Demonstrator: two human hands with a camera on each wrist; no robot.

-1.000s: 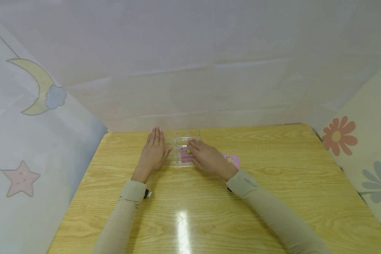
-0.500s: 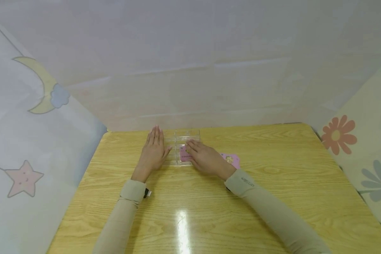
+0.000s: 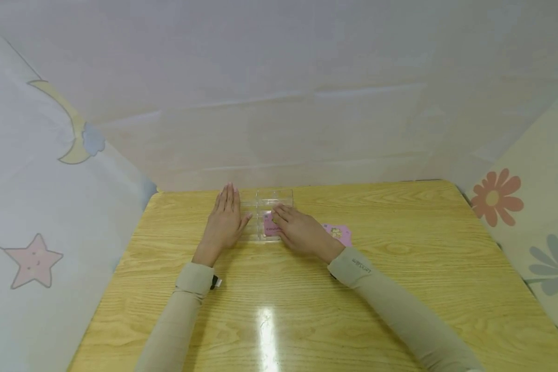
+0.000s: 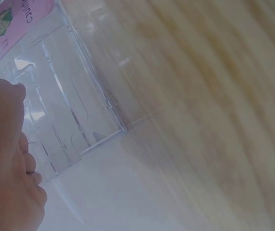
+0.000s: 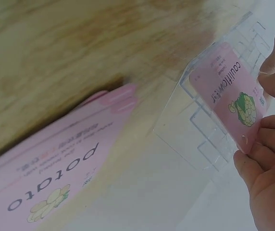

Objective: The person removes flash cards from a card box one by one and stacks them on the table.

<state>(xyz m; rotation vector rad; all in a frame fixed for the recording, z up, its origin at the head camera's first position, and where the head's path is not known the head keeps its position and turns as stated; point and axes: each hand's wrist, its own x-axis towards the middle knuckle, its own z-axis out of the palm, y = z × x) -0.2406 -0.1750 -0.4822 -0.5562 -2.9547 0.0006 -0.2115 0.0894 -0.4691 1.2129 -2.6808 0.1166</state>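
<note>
A pink flashcard (image 5: 231, 91) printed "cauliflower", with a vegetable picture, leans in the right part of a clear plastic compartment rack (image 4: 72, 91) near the table's back edge. My right hand (image 3: 302, 231) grips this card by its edge and covers its right part in the head view. My left hand (image 3: 222, 222) lies along the rack's left side, fingers straight and pointing away, thumb out at the rack. To the right of my right hand lie pink flashcards (image 5: 65, 168), stacked, the top one printed "potato".
The wooden table (image 3: 279, 289) ends at a pale cloth backdrop (image 3: 279, 103) just behind the rack. Printed cloth walls (image 3: 32, 206) with a moon and star on the left, flowers on the right, flank the table.
The right hand has shifted slightly left over the cauliflower card, covering more of its lettering in the head view. The left hand stays beside the rack.
</note>
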